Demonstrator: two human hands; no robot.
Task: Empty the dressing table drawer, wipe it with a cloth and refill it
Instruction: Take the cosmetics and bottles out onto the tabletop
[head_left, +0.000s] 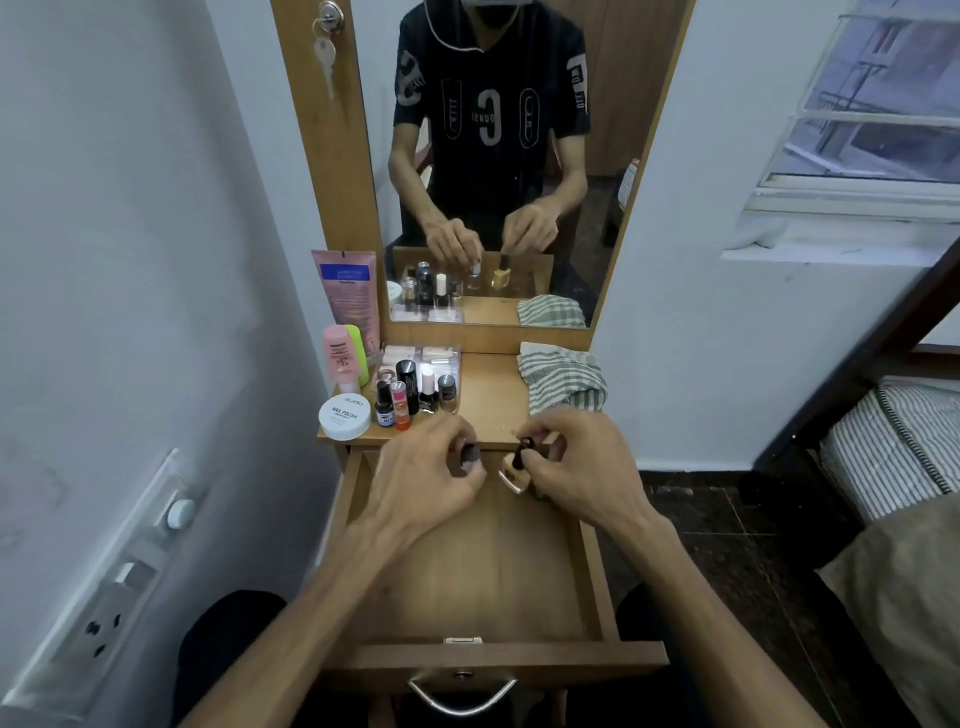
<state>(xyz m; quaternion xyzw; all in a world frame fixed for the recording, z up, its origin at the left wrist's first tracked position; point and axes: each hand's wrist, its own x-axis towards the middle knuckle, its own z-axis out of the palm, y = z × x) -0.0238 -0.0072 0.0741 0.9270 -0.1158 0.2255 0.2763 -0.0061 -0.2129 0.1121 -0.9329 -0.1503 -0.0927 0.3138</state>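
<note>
left hand (423, 475): centre of the frame, fingers curled round a small bottle with a grey cap (470, 453), held over the back of the drawer.
right hand (571, 462): just right of centre, fingertips pinching the dark cap of a yellowish nail polish bottle (514, 470), which hangs tilted.
drawer (483, 566): pulled out in the lower centre; its wooden floor looks bare, though the far end under the hands is hidden.
cloth (563, 379): green-striped, bunched on the table top (493, 395) at centre right, well apart from the bottles.
step, as i judge it: the last items are going out to the top, so wiping is not yet begun.
risk, slip: the tilted bottle is held by its cap alone; a loose cap could drop it into the drawer.
risk, knock: the crowded bottle cluster (415, 392) at centre left could topple when more are set beside it.
risk, edge: the white jar (344, 415) sits near the top's front left corner.
writing: the jar lid reads "zudio" (inverted) and "nail polish"; the pink tube (345, 291) has a blue label too small to read.
</note>
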